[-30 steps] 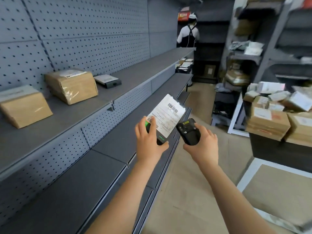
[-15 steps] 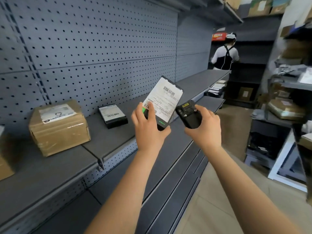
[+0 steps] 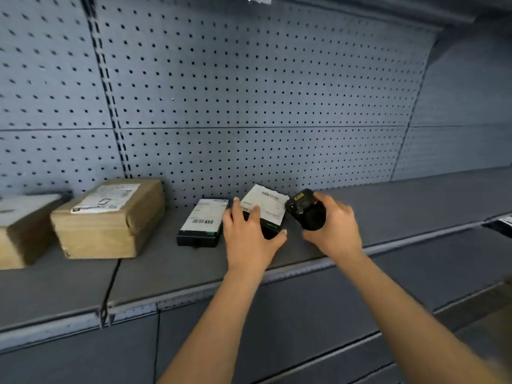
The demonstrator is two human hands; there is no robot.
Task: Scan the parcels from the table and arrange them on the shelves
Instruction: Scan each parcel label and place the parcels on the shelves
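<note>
My left hand (image 3: 249, 236) grips a small black parcel (image 3: 267, 207) with a white barcode label, holding it low over the grey shelf (image 3: 171, 267), its far end tilted up toward the pegboard. Just left of it a matching black parcel (image 3: 203, 221) lies flat on the shelf. My right hand (image 3: 329, 225) holds a black handheld scanner (image 3: 304, 210) right beside the held parcel. Further left stands a brown cardboard box (image 3: 110, 217) with a white label, and a second brown box (image 3: 16, 228) is cut off by the left edge.
A grey pegboard wall (image 3: 249, 92) backs the shelf. Bare shelf runs to the right (image 3: 429, 206). Lower shelves (image 3: 360, 314) step out below, toward me. An upper shelf edge (image 3: 332, 6) crosses the top.
I have turned to face the shelf. My left hand has brought the black parcel down from chest height to the shelf, next to the other black parcel. The scanner hand followed alongside.
</note>
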